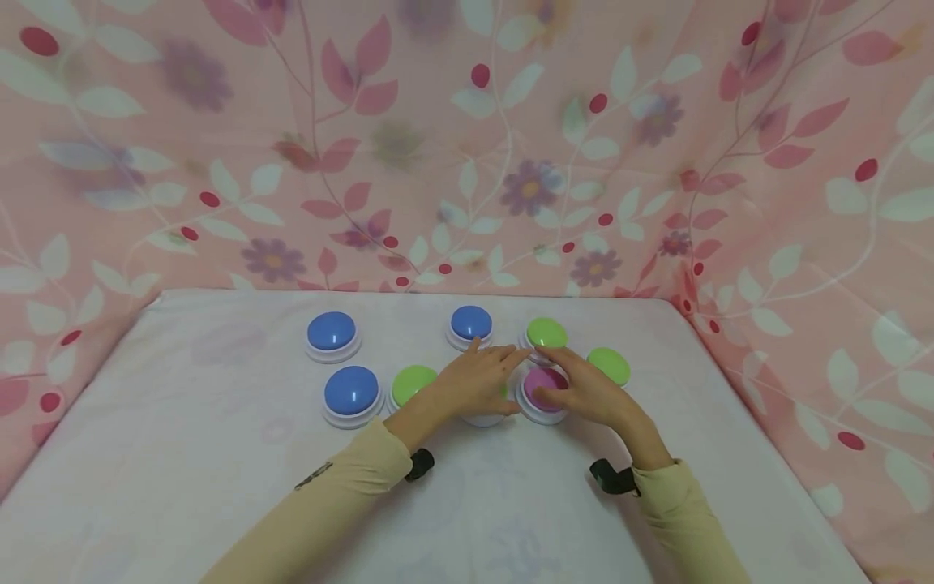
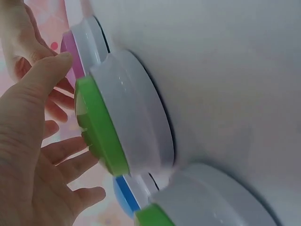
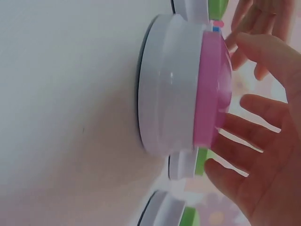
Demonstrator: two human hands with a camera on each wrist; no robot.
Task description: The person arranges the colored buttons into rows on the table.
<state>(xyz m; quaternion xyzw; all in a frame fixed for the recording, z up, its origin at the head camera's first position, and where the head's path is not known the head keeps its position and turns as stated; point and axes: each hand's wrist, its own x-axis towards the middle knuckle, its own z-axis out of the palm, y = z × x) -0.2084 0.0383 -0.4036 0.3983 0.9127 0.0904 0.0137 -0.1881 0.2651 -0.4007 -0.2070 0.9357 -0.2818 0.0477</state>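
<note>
My left hand (image 1: 477,380) is held over a green dome push button (image 2: 101,129) with a white base. Its fingers are spread and loosely bent, and in the head view the hand hides most of that button. Over the magenta push button (image 1: 538,386) hovers my right hand (image 1: 589,391), thumb and fingers apart. In the right wrist view the magenta button (image 3: 211,89) stands close to the fingers, with none curled round it. Neither hand holds anything. Whether a fingertip touches a button top I cannot tell.
Blue buttons stand at the back left (image 1: 332,331), the front left (image 1: 352,391) and the back middle (image 1: 471,323). Other green buttons (image 1: 414,381) sit beside the left wrist and behind the right hand. A white cloth (image 1: 182,454) covers the table; floral curtains (image 1: 438,162) surround it.
</note>
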